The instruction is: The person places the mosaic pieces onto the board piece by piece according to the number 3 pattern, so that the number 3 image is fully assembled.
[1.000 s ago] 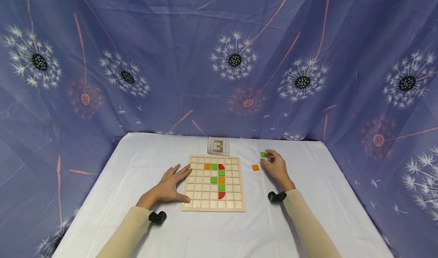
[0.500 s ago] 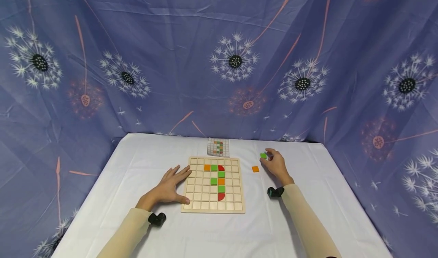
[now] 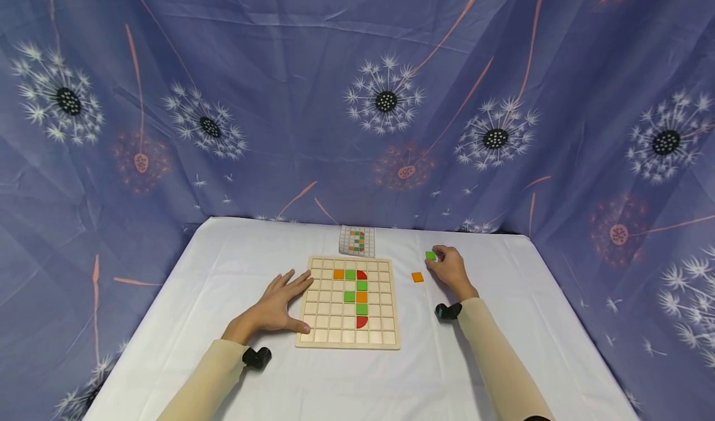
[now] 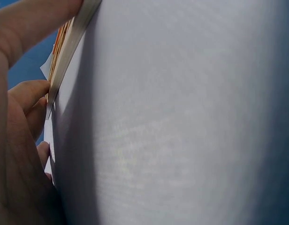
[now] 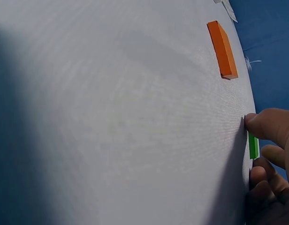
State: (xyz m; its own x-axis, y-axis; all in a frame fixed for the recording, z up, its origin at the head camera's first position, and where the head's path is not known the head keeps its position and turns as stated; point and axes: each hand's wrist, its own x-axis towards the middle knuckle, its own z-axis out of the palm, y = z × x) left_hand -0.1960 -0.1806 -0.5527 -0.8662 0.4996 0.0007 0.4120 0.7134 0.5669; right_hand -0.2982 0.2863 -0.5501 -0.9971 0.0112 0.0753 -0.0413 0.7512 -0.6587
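Note:
A square wooden grid board [image 3: 324, 333] lies on the white table, with green and orange square tiles and red quarter-round tiles in some cells. My left hand [image 3: 272, 304] rests with spread fingers along the board's left side, its thumb near the lower corner. In the left wrist view, fingertips [image 4: 39, 89] touch the board's edge [image 4: 69, 51]. To the right of the board, my right hand [image 3: 451, 273] pinches a green tile [image 3: 430, 255] at the table surface between thumb and fingers. The right wrist view shows that green tile [image 5: 253, 146] partly hidden by the thumb.
A loose orange tile [image 3: 417, 277] lies between the board and my right hand. Behind the board is a small pattern card [image 3: 345, 246] printed with a coloured grid. A blue curtain [image 3: 313, 129] with dandelion prints hangs behind the table.
My right wrist has edged slightly forward while its fingers stay at the green tile. The left hand keeps its place on the board, and the head view has tilted a little.

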